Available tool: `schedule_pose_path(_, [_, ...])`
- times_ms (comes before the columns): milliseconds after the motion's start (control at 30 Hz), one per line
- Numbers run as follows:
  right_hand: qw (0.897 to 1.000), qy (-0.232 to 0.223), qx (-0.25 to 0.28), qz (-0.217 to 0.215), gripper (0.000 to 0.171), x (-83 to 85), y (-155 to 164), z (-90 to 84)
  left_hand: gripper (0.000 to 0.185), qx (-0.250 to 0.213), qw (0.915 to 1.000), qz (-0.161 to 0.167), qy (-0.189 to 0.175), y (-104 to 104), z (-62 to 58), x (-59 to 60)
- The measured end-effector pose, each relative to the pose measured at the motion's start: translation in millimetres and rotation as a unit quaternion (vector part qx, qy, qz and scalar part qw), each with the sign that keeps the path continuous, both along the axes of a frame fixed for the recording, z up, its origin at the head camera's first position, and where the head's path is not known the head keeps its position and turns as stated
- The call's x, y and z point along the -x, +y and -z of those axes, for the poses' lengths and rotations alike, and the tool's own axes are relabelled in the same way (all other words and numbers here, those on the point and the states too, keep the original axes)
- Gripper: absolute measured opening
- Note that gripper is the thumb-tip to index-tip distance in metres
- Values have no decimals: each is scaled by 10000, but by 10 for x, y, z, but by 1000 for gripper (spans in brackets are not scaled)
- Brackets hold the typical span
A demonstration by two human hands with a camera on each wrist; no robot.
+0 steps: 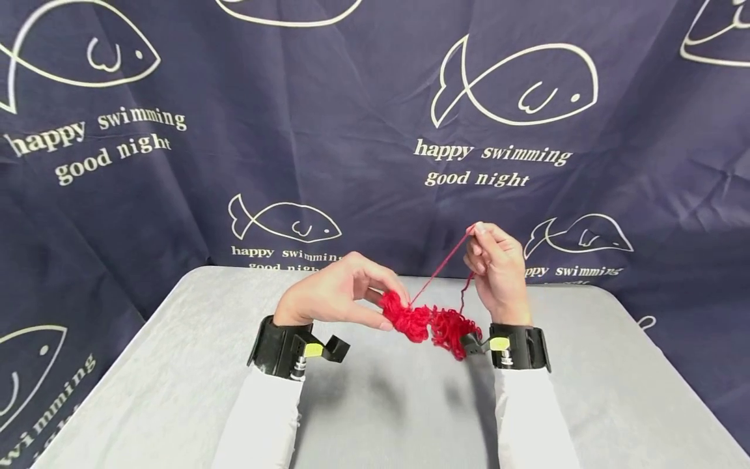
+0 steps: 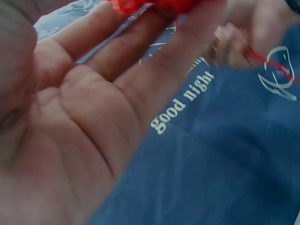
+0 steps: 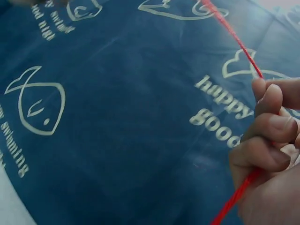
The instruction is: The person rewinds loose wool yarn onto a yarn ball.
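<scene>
A bundle of red yarn (image 1: 410, 320) hangs above the table in the head view, gripped at its left end between the thumb and fingers of my left hand (image 1: 346, 290). Its looser, looped right part (image 1: 451, 331) droops toward the right wrist. Higher up, my right hand (image 1: 498, 264) pinches a strand of red yarn (image 1: 441, 266) between thumb and forefinger. That strand runs taut down to the bundle, while a second length dangles below the curled fingers. In the left wrist view, only the lower edge of the yarn bundle (image 2: 159, 5) shows past the left fingers.
Beneath both hands is a pale grey table (image 1: 398, 417). A dark blue curtain (image 1: 363, 130) with white fish drawings and lettering hangs right behind its far edge. Each wrist carries a black strap mount (image 1: 281, 348) over a white sleeve.
</scene>
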State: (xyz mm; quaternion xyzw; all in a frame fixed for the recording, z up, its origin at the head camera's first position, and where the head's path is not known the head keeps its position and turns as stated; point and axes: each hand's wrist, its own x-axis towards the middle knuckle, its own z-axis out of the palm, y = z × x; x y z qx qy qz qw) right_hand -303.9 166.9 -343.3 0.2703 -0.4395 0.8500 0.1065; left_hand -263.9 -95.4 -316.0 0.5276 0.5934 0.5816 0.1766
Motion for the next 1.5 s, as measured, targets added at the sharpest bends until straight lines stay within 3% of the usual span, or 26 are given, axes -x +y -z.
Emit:
schedule_pose_path(133, [9941, -584, -679, 604, 16, 62, -103, 109, 30, -937, 9954, -173, -64, -15, 31, 34])
schedule_pose_path(200, [9825, -925, -1309, 947, 15, 74, -167, 149, 33, -1459, 9882, -451, -108, -23, 53, 67])
schedule_pose_path(267, [9635, -1132, -2147, 1126, 19, 75, -217, 180, 34, -2057, 9748, -818, -284, -19, 54, 90])
schedule_pose_path(333, [9391, -1134, -3028, 1165, 23, 68, -266, 205, 33, -2674, 9541, -1167, -675, -12, 54, 117])
schedule_pose_path(467, [8840, -566, -4516, 1065, 21, 31, -355, 217, 27, -3750, 8961, -1820, -1523, 7, 29, 174])
schedule_pose_path(600, [8321, 50, -5476, 877, 15, -57, -420, 169, 24, -4270, 8434, -2710, -1814, 16, 22, 234])
schedule_pose_path(667, [8069, 310, -5846, 785, 15, -113, -436, 129, 23, -4280, 8250, -3277, -1695, 19, 36, 264])
schedule_pose_path(733, [7854, 541, -6127, 699, 15, -174, -438, 75, 24, -4057, 8125, -3969, -1327, 17, 64, 296])
schedule_pose_path(800, [7735, 689, -6268, 640, 16, -233, -426, 17, 27, -3578, 8033, -4691, -807, 1, 101, 322])
schedule_pose_path(833, [7724, 751, -6278, 610, 17, -261, -413, -14, 29, -3274, 7996, -5004, -549, -13, 121, 336])
schedule_pose_path(867, [7740, 783, -6256, 586, 17, -287, -396, -45, 30, -2949, 7965, -5270, -300, -29, 138, 346])
schedule_pose_path(933, [7877, 831, -6079, 548, 15, -332, -352, -108, 29, -2229, 7950, -5640, 136, -71, 167, 359])
schedule_pose_path(1000, [8092, 889, -5785, 515, 13, -359, -296, -163, 28, -1530, 8020, -5758, 424, -113, 180, 361])
schedule_pose_path(1100, [8474, 927, -5207, 469, 10, -379, -195, -218, 27, -518, 8182, -5674, 770, -157, 186, 353])
schedule_pose_path(1267, [9148, 823, -3950, 160, 10, -385, -75, -237, 24, 938, 8526, -5006, 1172, -149, 182, 312])
schedule_pose_path(1367, [9592, 853, -2645, -512, 15, -357, -53, -215, 21, 1624, 8726, -4415, 1316, -107, 178, 279])
schedule_pose_path(1433, [9752, 862, -1721, -1092, 20, -324, -50, -197, 19, 1932, 8887, -3929, 1361, -82, 173, 253])
schedule_pose_path(1500, [9790, 851, -937, -1596, 24, -282, -48, -176, 18, 2149, 9052, -3390, 1395, -67, 171, 230])
